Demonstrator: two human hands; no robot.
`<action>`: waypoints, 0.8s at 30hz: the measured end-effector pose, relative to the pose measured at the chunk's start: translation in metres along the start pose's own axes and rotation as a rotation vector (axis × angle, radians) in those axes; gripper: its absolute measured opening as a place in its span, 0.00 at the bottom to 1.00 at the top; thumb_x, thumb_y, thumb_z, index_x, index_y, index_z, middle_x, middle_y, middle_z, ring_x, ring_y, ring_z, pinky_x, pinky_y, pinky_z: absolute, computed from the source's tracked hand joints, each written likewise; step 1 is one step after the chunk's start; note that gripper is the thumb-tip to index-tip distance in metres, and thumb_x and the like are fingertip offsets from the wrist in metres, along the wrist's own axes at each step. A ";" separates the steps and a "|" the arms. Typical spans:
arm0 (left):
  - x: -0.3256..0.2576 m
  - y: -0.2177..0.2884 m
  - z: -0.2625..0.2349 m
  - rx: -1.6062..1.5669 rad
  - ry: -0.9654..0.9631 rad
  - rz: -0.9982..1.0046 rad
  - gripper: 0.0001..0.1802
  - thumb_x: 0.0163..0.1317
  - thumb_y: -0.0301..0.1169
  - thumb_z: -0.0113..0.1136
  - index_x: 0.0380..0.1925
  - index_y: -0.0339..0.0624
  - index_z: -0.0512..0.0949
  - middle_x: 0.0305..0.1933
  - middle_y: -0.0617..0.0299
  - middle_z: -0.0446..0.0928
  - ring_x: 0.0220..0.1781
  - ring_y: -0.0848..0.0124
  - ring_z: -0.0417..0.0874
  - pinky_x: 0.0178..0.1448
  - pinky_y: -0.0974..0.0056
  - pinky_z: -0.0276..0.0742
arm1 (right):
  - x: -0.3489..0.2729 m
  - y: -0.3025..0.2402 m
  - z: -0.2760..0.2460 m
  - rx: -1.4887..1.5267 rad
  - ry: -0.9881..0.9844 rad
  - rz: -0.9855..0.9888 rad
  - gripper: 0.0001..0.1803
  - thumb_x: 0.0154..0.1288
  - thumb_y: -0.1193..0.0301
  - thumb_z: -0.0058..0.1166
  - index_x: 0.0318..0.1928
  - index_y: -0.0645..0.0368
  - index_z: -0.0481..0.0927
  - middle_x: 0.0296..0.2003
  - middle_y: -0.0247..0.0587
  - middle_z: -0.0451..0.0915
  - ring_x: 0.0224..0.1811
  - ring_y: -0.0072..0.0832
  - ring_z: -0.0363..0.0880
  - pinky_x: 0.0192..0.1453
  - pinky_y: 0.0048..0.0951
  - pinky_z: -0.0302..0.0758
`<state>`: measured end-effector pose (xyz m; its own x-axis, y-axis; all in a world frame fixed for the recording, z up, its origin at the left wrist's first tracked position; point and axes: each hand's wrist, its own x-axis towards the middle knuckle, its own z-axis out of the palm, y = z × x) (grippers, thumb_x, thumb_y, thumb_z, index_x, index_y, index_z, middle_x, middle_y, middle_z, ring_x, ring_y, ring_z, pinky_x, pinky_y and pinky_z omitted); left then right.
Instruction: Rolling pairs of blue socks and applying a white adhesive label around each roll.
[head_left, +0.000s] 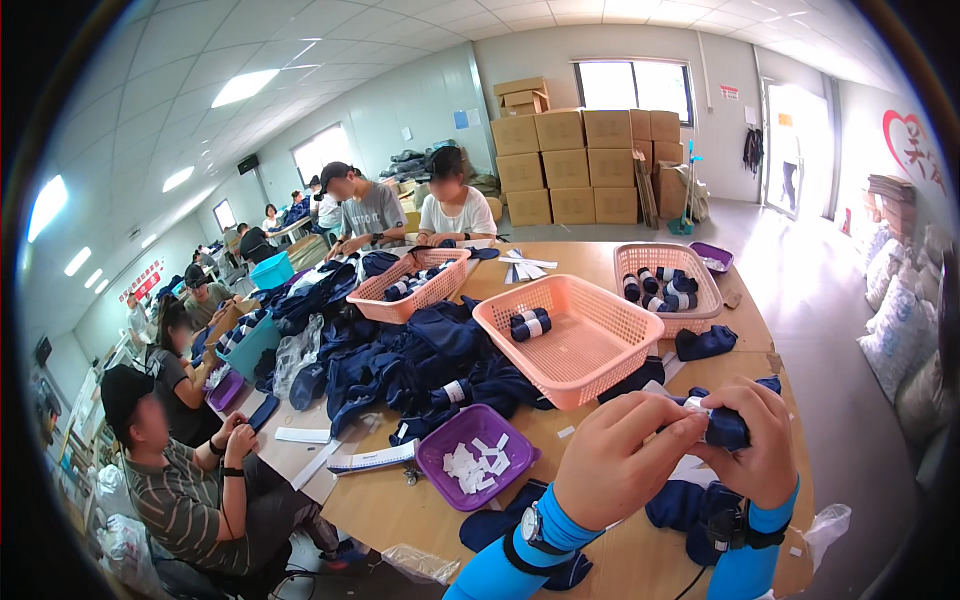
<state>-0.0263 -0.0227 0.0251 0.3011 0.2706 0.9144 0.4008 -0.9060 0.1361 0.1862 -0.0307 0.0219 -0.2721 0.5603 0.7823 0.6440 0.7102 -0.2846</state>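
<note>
Between my two hands, above the near right of the table, is a navy cloth roll (727,430) with a white paper band around it. My left hand (622,455) pinches its banded side with thumb and fingers. My right hand (755,440) wraps around the other end. Below my wrists lie loose navy cloth pieces (675,507), partly hidden by my arms. A purple tray (428,455) of small white paper slips stands left of my left hand. Beyond my hands a peach basket (600,385) holds banded navy rolls.
A second peach basket (715,322) and a farther one (380,310) hold more rolls. A heap of navy cloth (400,360) covers the table's middle left. Co-workers sit along the far and left sides, one in a striped shirt (185,500). Stacked cartons (575,165) stand behind.
</note>
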 end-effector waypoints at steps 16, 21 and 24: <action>0.001 0.006 0.010 -0.024 0.105 0.113 0.14 0.48 0.22 0.77 0.39 0.38 0.89 0.39 0.59 0.87 0.40 0.61 0.90 0.41 0.63 0.89 | 0.004 0.004 -0.011 0.106 0.018 -0.051 0.27 0.54 0.61 0.83 0.49 0.57 0.83 0.38 0.48 0.84 0.38 0.47 0.84 0.43 0.40 0.79; 0.001 0.007 0.014 -0.020 0.082 0.117 0.13 0.51 0.22 0.75 0.38 0.38 0.89 0.44 0.57 0.89 0.51 0.53 0.92 0.46 0.60 0.91 | 0.001 0.005 -0.008 0.130 0.111 -0.005 0.26 0.55 0.62 0.82 0.49 0.58 0.82 0.39 0.48 0.83 0.38 0.47 0.84 0.46 0.39 0.80; -0.001 0.002 0.016 -0.004 0.060 0.130 0.10 0.54 0.23 0.74 0.37 0.37 0.87 0.52 0.54 0.90 0.60 0.48 0.90 0.50 0.58 0.91 | -0.003 0.005 0.001 0.098 0.201 0.013 0.27 0.56 0.61 0.83 0.49 0.59 0.82 0.39 0.45 0.83 0.39 0.41 0.84 0.48 0.37 0.80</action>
<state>-0.0116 -0.0198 0.0188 0.2982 0.1312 0.9454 0.3586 -0.9334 0.0165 0.1895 -0.0284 0.0182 -0.1097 0.4800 0.8704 0.5712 0.7471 -0.3400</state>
